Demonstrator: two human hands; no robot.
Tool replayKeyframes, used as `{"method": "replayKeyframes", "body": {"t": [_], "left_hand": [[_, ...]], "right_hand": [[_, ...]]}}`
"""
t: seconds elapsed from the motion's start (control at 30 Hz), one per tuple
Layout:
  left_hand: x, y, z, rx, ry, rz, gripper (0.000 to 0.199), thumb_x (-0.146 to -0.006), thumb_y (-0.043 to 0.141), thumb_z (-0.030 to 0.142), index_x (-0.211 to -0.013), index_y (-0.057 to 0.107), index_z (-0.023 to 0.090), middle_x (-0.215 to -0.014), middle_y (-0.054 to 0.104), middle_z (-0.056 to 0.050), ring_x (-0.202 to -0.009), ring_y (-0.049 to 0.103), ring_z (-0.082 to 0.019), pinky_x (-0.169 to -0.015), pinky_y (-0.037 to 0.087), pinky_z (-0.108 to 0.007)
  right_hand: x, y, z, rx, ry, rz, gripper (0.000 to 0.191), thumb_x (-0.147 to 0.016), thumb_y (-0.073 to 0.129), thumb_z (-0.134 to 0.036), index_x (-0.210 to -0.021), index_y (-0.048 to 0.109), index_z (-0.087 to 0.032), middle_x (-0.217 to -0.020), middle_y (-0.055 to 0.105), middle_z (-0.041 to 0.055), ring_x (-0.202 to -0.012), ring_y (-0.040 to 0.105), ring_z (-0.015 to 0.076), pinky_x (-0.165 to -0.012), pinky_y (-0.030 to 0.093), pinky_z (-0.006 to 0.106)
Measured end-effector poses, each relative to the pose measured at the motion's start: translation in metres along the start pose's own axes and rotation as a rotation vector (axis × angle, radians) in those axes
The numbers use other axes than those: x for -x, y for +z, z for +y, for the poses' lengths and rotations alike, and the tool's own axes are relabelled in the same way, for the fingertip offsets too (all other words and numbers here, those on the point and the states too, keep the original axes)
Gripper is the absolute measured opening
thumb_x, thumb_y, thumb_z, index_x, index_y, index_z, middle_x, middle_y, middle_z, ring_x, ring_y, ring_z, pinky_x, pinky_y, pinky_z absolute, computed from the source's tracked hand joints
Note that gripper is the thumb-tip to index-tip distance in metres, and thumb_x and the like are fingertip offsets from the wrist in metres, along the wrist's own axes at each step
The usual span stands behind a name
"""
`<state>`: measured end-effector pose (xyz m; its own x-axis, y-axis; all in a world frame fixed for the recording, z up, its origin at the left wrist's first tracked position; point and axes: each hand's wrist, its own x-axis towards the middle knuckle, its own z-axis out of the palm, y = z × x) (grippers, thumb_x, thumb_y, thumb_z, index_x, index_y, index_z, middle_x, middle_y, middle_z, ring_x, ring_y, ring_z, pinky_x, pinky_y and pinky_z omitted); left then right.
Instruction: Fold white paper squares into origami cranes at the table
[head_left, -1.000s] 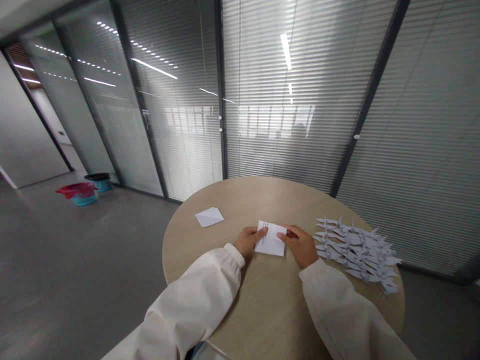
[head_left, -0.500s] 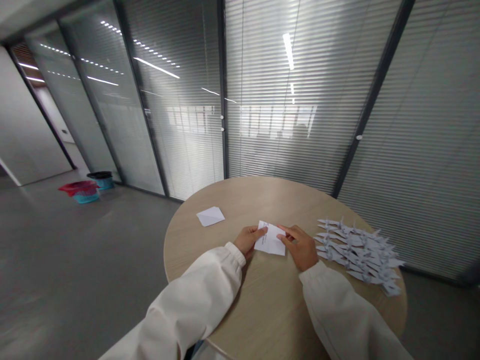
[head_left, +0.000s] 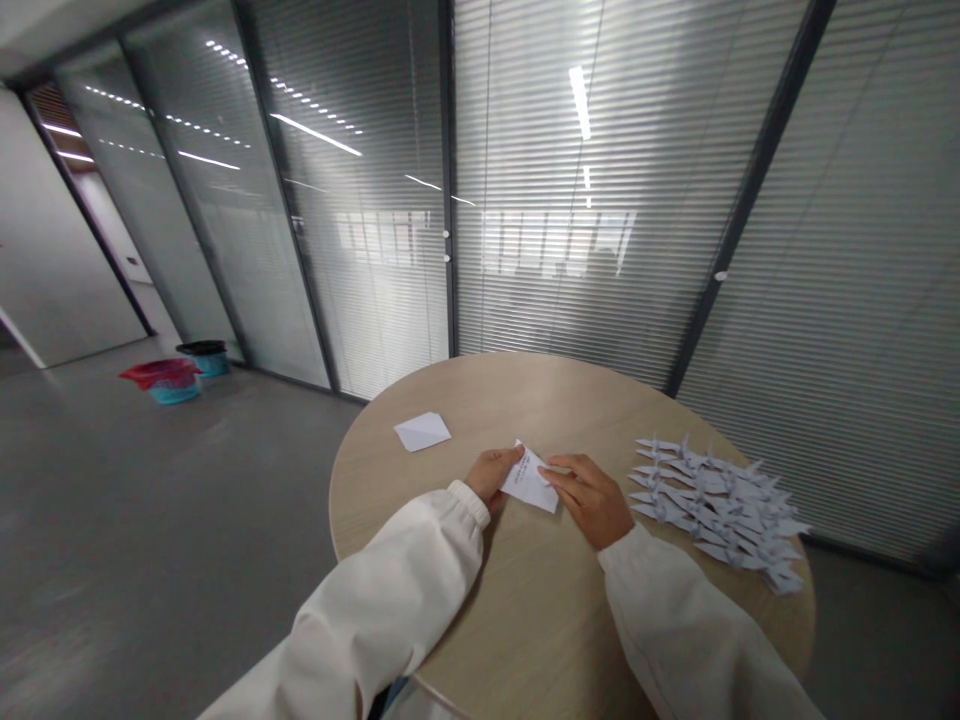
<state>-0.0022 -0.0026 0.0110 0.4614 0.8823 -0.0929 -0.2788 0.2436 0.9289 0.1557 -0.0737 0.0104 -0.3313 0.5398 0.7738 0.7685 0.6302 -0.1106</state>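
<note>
A folded paper [head_left: 529,482] is held over the round table [head_left: 525,400]; it is pinched at its left edge by the left hand [head_left: 491,475]; its right corner is touched by the unclamped right hand [head_left: 589,500]; a paper square [head_left: 422,431] is left beyond; paper cranes [head_left: 712,505] are massed rightward.

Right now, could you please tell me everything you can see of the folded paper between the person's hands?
The folded sheet of white paper is matte and angular, with a pointed corner aimed at the far side and small dark print on its upper face. It sits low over the round wood-grain table top, turned diagonally. The left hand touches its left edge; the right hand reaches its right side.
</note>
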Motion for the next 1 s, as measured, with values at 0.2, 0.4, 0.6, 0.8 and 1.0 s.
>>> {"method": "replayKeyframes", "body": {"t": [0.2,0.4,0.6,0.8,1.0], "left_hand": [[0.0001,0.0001,-0.0006,-0.013,0.015,0.002,0.037,-0.063,0.062,0.041,-0.067,0.064,0.005,-0.059,0.064,-0.011,-0.053,0.060,-0.017,-0.056,0.044,-0.027],[0.0018,0.0009,0.0007,-0.023,0.023,0.021,0.036,-0.062,0.063,0.040,-0.066,0.064,0.005,-0.057,0.064,-0.010,-0.051,0.058,-0.016,-0.055,0.043,-0.027],[0.0006,-0.0008,-0.0002,-0.041,0.029,0.032,0.035,-0.063,0.062,0.039,-0.064,0.064,0.005,-0.055,0.063,-0.010,-0.049,0.057,-0.015,-0.053,0.042,-0.026],[-0.0003,-0.0003,0.0024,0.019,-0.001,0.023,0.027,-0.066,0.060,0.032,-0.069,0.064,0.005,-0.060,0.064,-0.011,-0.054,0.058,-0.016,-0.057,0.043,-0.026],[-0.0012,-0.0016,0.0033,0.077,0.010,-0.050,0.033,-0.065,0.061,0.037,-0.075,0.064,0.005,-0.066,0.064,-0.011,-0.057,0.058,-0.015,-0.058,0.044,-0.025]], "right_hand": [[0.0010,0.0025,0.0007,0.097,-0.128,-0.018,0.028,-0.082,0.043,-0.013,-0.105,0.057,-0.021,-0.101,0.061,0.0066,-0.097,0.052,0.0174,-0.083,0.044,0.034],[0.0004,0.0025,0.0000,0.125,-0.203,-0.036,0.028,-0.082,0.042,-0.011,-0.105,0.056,-0.017,-0.103,0.061,0.0073,-0.098,0.053,0.0168,-0.082,0.045,0.033],[-0.0015,0.0013,-0.0011,0.146,-0.210,-0.092,0.028,-0.083,0.040,-0.011,-0.105,0.057,-0.017,-0.102,0.062,0.0080,-0.097,0.053,0.0175,-0.081,0.045,0.035],[-0.0011,0.0021,0.0009,0.151,-0.210,-0.115,0.028,-0.082,0.040,-0.011,-0.103,0.057,-0.018,-0.102,0.062,0.0083,-0.096,0.054,0.0183,-0.081,0.045,0.036],[-0.0003,0.0046,0.0018,0.175,-0.213,-0.121,0.029,-0.082,0.040,-0.009,-0.104,0.057,-0.015,-0.103,0.060,0.0097,-0.099,0.052,0.0184,-0.083,0.045,0.036]]}}
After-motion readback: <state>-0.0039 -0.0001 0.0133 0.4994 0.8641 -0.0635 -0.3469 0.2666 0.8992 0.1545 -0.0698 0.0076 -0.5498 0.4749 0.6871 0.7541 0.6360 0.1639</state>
